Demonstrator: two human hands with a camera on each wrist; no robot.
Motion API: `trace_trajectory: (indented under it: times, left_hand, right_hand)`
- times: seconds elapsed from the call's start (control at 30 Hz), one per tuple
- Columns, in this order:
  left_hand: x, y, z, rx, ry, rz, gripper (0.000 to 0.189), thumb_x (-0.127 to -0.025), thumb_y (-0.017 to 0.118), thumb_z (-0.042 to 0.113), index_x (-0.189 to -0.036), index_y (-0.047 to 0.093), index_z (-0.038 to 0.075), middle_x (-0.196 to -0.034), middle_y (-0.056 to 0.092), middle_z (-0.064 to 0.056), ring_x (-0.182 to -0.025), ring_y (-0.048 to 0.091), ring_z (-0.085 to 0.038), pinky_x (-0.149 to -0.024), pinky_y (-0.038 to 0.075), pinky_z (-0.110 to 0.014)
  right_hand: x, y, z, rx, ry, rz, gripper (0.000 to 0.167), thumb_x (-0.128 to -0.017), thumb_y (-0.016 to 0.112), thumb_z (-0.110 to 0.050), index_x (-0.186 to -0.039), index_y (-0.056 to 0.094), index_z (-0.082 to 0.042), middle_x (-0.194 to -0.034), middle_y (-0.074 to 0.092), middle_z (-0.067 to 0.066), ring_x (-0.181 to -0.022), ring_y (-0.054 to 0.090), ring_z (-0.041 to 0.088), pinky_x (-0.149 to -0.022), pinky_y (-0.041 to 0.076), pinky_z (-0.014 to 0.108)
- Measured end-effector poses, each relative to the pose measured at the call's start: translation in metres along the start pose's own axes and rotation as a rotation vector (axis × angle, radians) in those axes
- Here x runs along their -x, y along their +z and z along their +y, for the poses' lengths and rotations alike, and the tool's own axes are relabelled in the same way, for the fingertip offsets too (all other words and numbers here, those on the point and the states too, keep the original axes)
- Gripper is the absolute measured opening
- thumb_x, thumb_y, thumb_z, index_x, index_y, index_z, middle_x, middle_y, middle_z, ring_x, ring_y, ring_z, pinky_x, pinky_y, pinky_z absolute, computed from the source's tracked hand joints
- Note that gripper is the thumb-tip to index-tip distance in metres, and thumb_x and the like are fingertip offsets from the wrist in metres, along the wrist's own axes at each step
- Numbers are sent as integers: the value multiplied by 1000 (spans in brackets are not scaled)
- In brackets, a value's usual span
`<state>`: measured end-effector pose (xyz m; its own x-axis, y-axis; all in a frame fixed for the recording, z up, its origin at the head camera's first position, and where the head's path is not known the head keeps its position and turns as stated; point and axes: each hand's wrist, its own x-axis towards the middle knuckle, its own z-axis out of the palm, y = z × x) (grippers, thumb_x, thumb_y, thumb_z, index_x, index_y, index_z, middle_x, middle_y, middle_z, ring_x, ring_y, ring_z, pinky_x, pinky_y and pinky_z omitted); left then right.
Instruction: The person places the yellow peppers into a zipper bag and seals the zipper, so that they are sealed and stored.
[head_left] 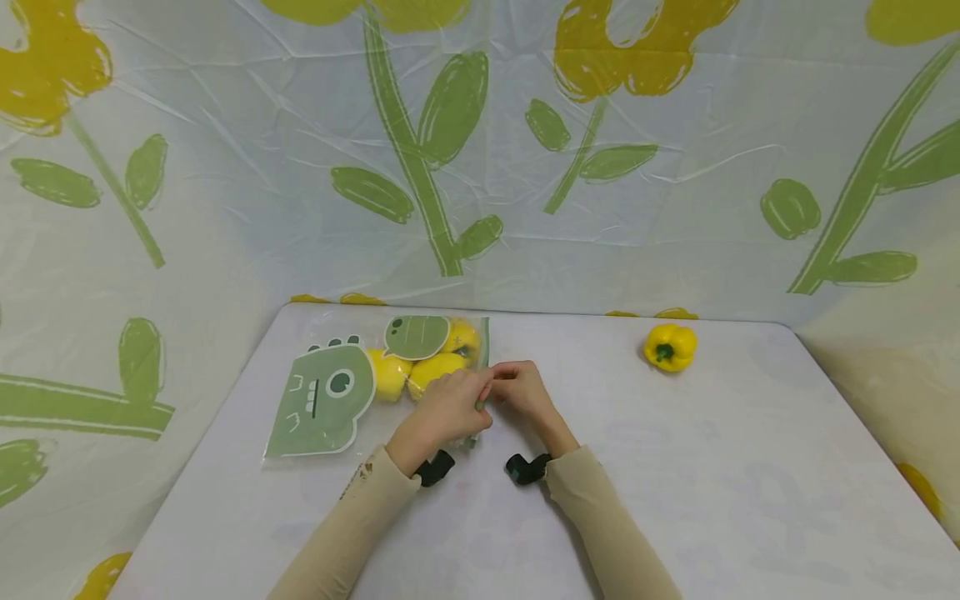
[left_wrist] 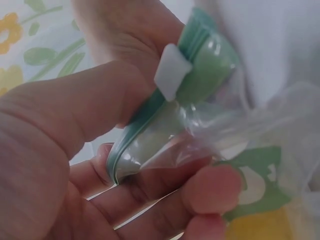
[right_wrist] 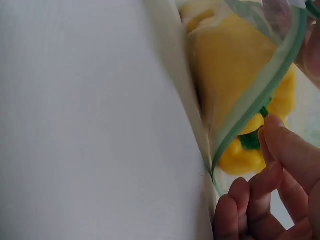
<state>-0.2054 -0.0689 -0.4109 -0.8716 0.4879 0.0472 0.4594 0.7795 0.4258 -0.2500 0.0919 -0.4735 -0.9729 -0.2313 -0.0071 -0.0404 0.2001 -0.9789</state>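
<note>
A clear zip bag (head_left: 315, 408) with a green monster print lies on the left of the table. Several yellow things (head_left: 388, 377) are inside; one in the right wrist view is a yellow bell pepper (right_wrist: 240, 157) with a green stem. My left hand (head_left: 452, 407) grips the bag at its open end, thumb over the green zip strip (left_wrist: 145, 117) and fingers beneath. On that strip sits a white slider (left_wrist: 172, 72). My right hand (head_left: 527, 393) pinches the bag's mouth with thumb and forefinger, close beside the left hand. The mouth gapes in the right wrist view.
Another yellow bell pepper (head_left: 670, 347) sits alone at the back right of the white table (head_left: 720, 467). A flowered cloth (head_left: 510, 167) hangs behind and at both sides. Black wrist mounts (head_left: 527, 469) are under both wrists.
</note>
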Motion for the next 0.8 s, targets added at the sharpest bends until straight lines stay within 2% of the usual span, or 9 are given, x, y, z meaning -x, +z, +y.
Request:
trace_trajectory:
  times: [0.13, 0.3, 0.47, 0.63, 0.73, 0.8]
  left_hand:
    - [0, 0, 0, 5, -16, -12, 28, -73, 70, 7, -76, 44, 17, -63, 38, 3, -55, 42, -14, -52, 28, -29]
    - [0, -2, 0, 22, -21, -10, 29, -74, 72, 8, -76, 44, 16, -62, 37, 2, -55, 42, -14, -52, 27, -29]
    - [0, -4, -1, 18, -6, -5, 30, -74, 73, 10, -76, 44, 16, -63, 38, 3, -56, 43, -15, -52, 28, -29]
    - [2, -5, -1, 14, -10, -15, 25, -74, 72, 10, -77, 48, 13, -63, 41, 3, -55, 45, -16, -51, 30, -29]
    - [3, -5, -1, 15, -6, -9, 21, -73, 71, 8, -77, 50, 11, -63, 42, 3, -55, 45, -16, -51, 30, -29]
    - [4, -5, -1, 17, -3, -4, 20, -73, 70, 8, -78, 51, 11, -63, 42, 3, -55, 44, -15, -50, 30, -29]
  right_hand:
    - [1, 0, -2, 8, -9, -29, 15, -81, 60, 7, -89, 71, 12, -69, 64, -2, -63, 51, 13, -61, 44, 27]
    - [2, -5, -2, 42, -5, -69, 15, -86, 62, -2, -95, 74, 3, -74, 64, -3, -68, 52, 12, -62, 41, 25]
    - [3, -20, -6, 50, 23, -88, 21, -90, 65, -14, -106, 74, -2, -84, 69, 7, -73, 60, 20, -65, 46, 31]
    - [1, -56, -19, 84, -19, -80, 28, -94, 62, -11, -114, 67, 8, -95, 70, 18, -81, 64, 29, -75, 52, 38]
    - [1, -91, -29, 147, -62, -41, 30, -97, 60, -10, -118, 64, 10, -105, 69, 22, -90, 65, 33, -83, 53, 39]
    - [2, -117, -36, 224, -102, 14, 30, -98, 59, -13, -119, 64, 8, -110, 68, 23, -95, 63, 34, -84, 52, 35]
